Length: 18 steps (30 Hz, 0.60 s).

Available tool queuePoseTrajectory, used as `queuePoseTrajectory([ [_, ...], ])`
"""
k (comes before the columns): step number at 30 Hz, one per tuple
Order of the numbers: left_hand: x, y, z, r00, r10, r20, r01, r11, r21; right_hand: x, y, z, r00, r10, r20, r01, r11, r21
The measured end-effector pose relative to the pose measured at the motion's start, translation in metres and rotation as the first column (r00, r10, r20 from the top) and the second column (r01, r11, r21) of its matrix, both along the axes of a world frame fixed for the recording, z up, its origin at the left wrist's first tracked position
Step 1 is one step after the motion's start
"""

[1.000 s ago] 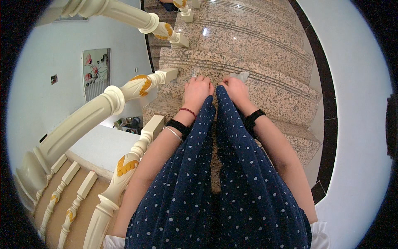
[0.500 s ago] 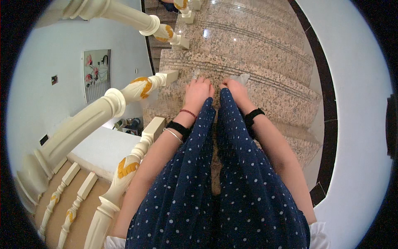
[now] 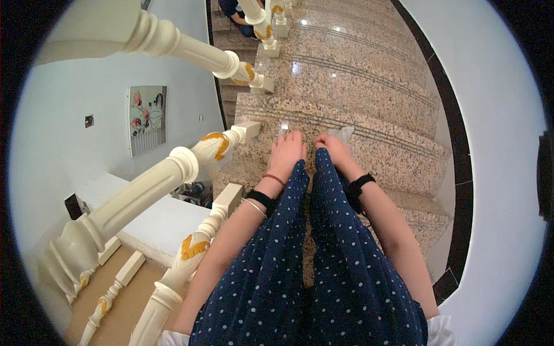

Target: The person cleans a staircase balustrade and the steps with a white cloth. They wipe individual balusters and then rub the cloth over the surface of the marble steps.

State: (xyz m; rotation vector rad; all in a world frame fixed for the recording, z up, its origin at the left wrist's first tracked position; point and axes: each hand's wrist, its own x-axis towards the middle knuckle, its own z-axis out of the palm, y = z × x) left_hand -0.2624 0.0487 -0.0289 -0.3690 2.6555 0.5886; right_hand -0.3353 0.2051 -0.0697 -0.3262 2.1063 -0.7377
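Both hands are over the knees of navy polka-dot trousers [image 3: 254, 282]. My left hand [image 3: 287, 154] lies over the left knee with its fingers stretched forward and nothing seen in it. Across a narrow gap, my right hand [image 3: 334, 151] is at the right knee with its fingers curled in. A crumpled, whitish, thin piece like tissue or film [image 3: 345, 134] sticks out past the right hand's knuckles, apparently held in it. What lies under the curled fingers is hidden. Black bands circle both wrists.
Speckled pink-brown stone steps [image 3: 369, 92] with dark grooved edges run ahead. Cream balusters [image 3: 156, 176] with gold leaf trim line the left. A white wall [image 3: 508, 173] with dark skirting [image 3: 463, 202] bounds the right. Beyond the balusters at the top, another person [image 3: 239, 17] is partly visible.
The view has tilted up a little, so the hands, steps and balusters sit lower and slightly to the right. More of the other person shows. Both hands keep the same pose on the knees.
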Motion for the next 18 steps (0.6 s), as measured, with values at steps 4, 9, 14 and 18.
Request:
queuePoseTrajectory([
  [4, 0.001, 0.001, 0.001, 0.999, -0.046, 0.019, 0.047, 0.999, -0.013, 0.002, 0.006, -0.017, 1.000, 0.020, 0.010, -0.020, 0.998, -0.055],
  [9, 0.001, -0.004, -0.005, 0.999, -0.045, -0.023, 0.046, 0.998, 0.033, 0.002, 0.004, -0.009, 1.000, 0.019, 0.012, -0.019, 0.999, -0.030],
  [14, 0.000, -0.004, -0.010, 0.999, -0.039, 0.011, 0.039, 0.999, 0.012, 0.003, 0.005, -0.020, 0.999, 0.043, 0.017, -0.043, 0.999, 0.002],
  [18, 0.000, -0.004, -0.008, 0.999, -0.045, -0.009, 0.045, 0.999, 0.029, 0.002, 0.004, -0.022, 0.999, 0.026, 0.026, -0.026, 1.000, 0.009],
])
